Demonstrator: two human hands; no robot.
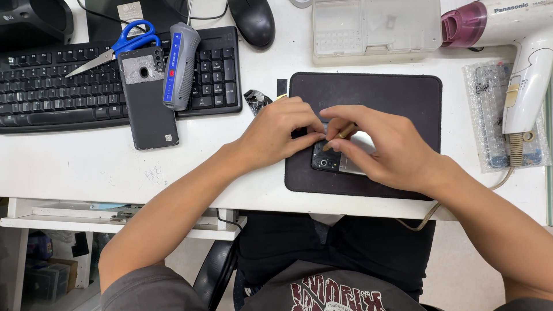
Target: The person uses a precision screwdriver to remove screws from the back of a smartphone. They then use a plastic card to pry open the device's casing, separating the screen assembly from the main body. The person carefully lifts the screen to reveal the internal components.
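A small dark phone (326,160) with its back off lies on a black work mat (374,92) at the desk's front edge. My left hand (276,131) presses on the phone's upper left corner, fingers pinched against it. My right hand (380,144) holds a thin brass-coloured tool (341,135), its tip at the phone's top edge. Both hands cover most of the phone.
A dark phone back cover (148,101) and a grey-blue handheld tool (180,66) rest on a black keyboard (57,86), with blue-handled scissors (124,43). A mouse (252,20), clear parts box (374,26), white-pink hair dryer (518,52) and bubble-wrap bag (489,115) lie around the mat.
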